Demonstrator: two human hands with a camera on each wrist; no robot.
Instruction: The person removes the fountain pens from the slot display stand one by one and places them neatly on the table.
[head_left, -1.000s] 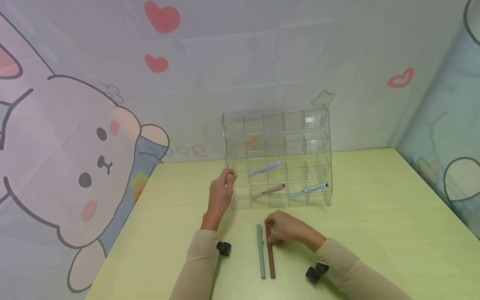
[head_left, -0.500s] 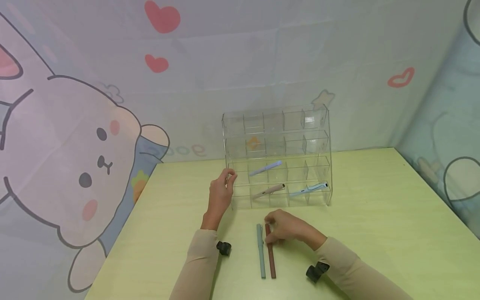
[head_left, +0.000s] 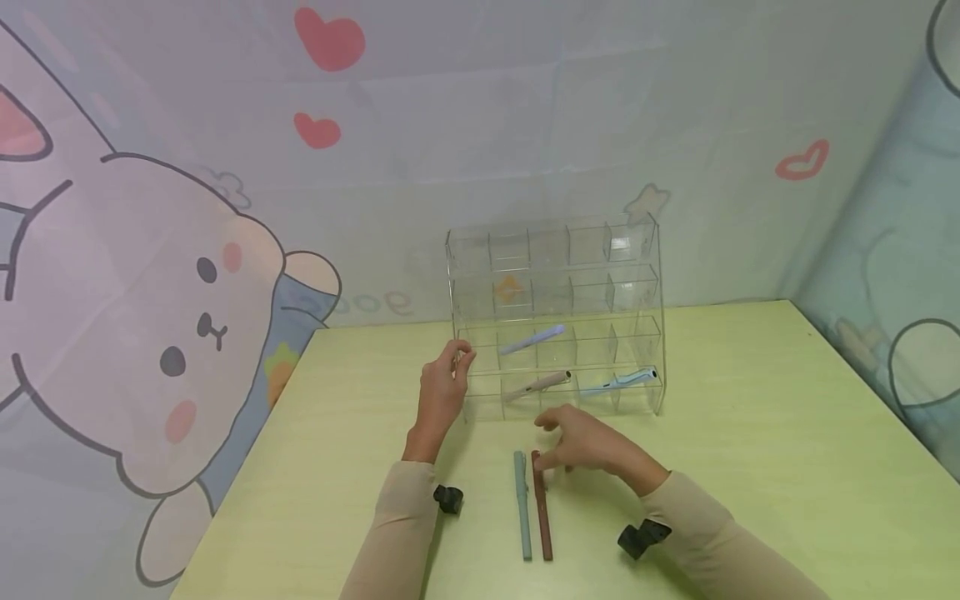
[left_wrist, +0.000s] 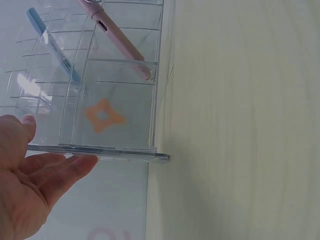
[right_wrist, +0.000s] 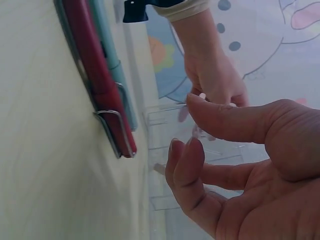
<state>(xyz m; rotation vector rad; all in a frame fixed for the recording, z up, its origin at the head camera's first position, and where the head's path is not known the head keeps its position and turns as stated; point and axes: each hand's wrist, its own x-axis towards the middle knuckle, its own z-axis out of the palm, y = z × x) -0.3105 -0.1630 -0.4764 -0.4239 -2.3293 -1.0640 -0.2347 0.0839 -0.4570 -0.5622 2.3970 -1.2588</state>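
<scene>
While the left hand (head_left: pixel 441 392) grips the clear pen rack (head_left: pixel 555 298), the relaxed, empty right hand (head_left: pixel 590 442) has left the maroon pen (head_left: pixel 543 518) unracked.

Soft light is washing the head view's table (head_left: pixel 750 433); a glint is whitening the rack (head_left: pixel 555 320) at upper right. The left wrist view is looking dimmer, glare streaking its left side, shadow spreading below centre. The right wrist view is blurring the rack behind the right hand (right_wrist: pixel 280 195).

a dark red pen (head_left: pixel 542 510) and grey-green pen (head_left: pixel 522 508) lie side by side before a clear tiered rack (head_left: pixel 551 300).
</scene>
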